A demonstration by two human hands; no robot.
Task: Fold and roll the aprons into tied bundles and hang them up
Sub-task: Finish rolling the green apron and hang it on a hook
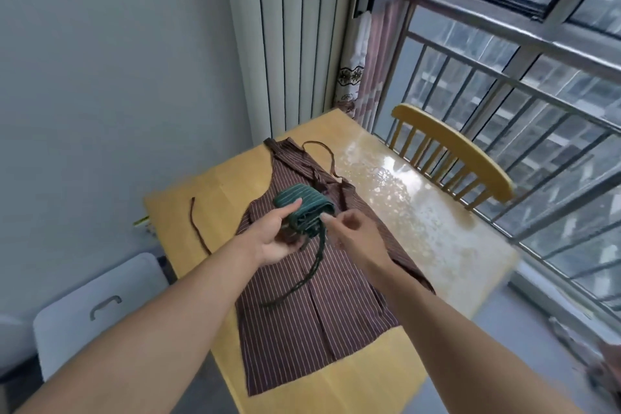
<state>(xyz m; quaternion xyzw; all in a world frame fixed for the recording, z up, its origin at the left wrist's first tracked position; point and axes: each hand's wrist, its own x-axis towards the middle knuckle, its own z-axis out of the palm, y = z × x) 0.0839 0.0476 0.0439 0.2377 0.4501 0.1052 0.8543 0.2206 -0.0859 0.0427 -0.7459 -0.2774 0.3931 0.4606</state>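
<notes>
While both hands' fingers grip the green bundle (304, 212), a brown apron (309, 279) covers the table (437, 239).

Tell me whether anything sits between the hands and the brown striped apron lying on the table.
Yes. The left hand grips a rolled green apron bundle and the right hand pinches it, its green strings dangling onto the brown striped apron. Both hands are occupied until that bundle is set aside.

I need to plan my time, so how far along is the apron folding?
Done: the green apron is rolled. In hand: the left hand holds it while the right hand works its loose strap. Left: tying, hanging, and the brown apron lying flat on the table.
</notes>
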